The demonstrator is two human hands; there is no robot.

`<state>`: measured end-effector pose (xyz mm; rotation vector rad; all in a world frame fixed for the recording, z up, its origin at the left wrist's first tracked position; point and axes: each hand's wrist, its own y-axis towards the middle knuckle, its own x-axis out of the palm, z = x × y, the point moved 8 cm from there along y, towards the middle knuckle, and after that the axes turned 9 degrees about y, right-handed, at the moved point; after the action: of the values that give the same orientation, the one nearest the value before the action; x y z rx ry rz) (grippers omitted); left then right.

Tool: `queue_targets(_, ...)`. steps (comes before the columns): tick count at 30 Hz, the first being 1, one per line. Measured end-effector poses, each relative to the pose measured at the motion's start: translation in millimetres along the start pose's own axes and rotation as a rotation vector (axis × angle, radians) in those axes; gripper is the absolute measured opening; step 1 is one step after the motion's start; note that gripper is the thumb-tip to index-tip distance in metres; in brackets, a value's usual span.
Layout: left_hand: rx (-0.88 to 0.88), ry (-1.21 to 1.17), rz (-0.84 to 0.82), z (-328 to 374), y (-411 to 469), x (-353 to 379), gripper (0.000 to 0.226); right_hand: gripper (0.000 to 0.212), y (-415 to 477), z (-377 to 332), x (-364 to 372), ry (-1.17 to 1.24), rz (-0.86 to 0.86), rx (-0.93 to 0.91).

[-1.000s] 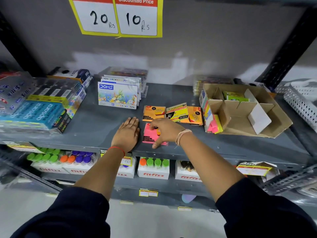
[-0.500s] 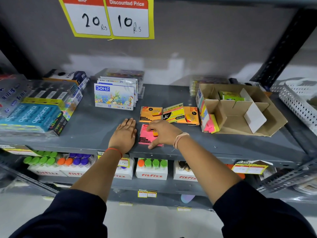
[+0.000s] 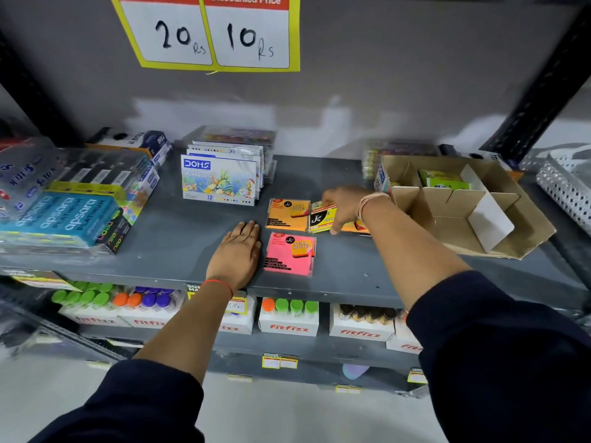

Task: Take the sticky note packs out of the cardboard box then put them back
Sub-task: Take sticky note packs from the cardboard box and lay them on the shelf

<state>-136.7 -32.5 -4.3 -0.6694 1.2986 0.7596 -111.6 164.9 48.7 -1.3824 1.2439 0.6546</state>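
Three sticky note packs lie loose on the grey shelf (image 3: 179, 241): a pink pack (image 3: 289, 254) near the front edge, an orange pack (image 3: 287, 215) behind it, and a yellow pack (image 3: 321, 218) to the right. My right hand (image 3: 347, 207) is closed over the yellow pack, thumb at its near edge and fingers at its far edge. Another orange pack (image 3: 362, 226) shows partly under my wrist. My left hand (image 3: 236, 254) rests flat on the shelf just left of the pink pack, holding nothing. The open cardboard box (image 3: 518, 231) with dividers stands at the right, with a green pack (image 3: 443, 181) in a back compartment.
Doms oil pastel boxes (image 3: 220, 180) stand behind the packs. Wrapped Apsara pencil bundles (image 3: 67, 215) fill the left of the shelf. A white perforated basket (image 3: 566, 187) sits at the far right. Fitfizz bottle boxes (image 3: 287, 319) line the shelf below. A price sign (image 3: 217, 30) hangs above.
My right hand has left the pink pack and moved back and to the right onto the yellow pack. My left hand has stayed flat on the shelf.
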Motion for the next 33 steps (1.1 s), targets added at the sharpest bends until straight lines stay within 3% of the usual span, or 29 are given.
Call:
queue_targets(6, -0.003, -0.013, 0.003, 1, -1, -2, 0.047, 0.059, -15, 7, -28, 0.160, 0.178, -0.037)
queue_targets(8, -0.006, -0.014, -0.001, 1, -1, -2, 0.047, 0.045, -28, 12, -33, 0.492, 0.192, -0.067)
queue_targets(10, -0.006, -0.013, -0.002, 2, -2, -2, 0.047, 0.021, -44, 10, -23, 1.014, 0.093, -0.111)
queue_targets(12, -0.007, -0.010, -0.009, 3, -2, -3, 0.047, 0.018, -58, 8, -9, 1.322, 0.006, -0.142)
queue_targets(14, -0.008, -0.001, -0.017, 4, -3, -2, 0.048, 0.029, -70, 11, 3, 1.215, -0.012, -0.164)
queue_targets(19, -0.004, 0.000, -0.027, 4, -3, 0, 0.048, 0.049, -86, 19, 41, 0.565, 0.044, -0.067)
queue_targets(24, -0.007, 0.003, -0.029, 4, -3, 1, 0.048, 0.060, -89, 11, 55, 0.396, 0.080, -0.088)
queue_targets(29, -0.014, 0.009, -0.021, 3, -2, 1, 0.048, 0.055, -68, 14, -1, 0.215, 0.210, -0.089)
queue_targets(33, -0.009, 0.000, -0.009, 1, 0, 0, 0.048, 0.083, -29, 36, -8, -0.146, 0.042, 0.100)
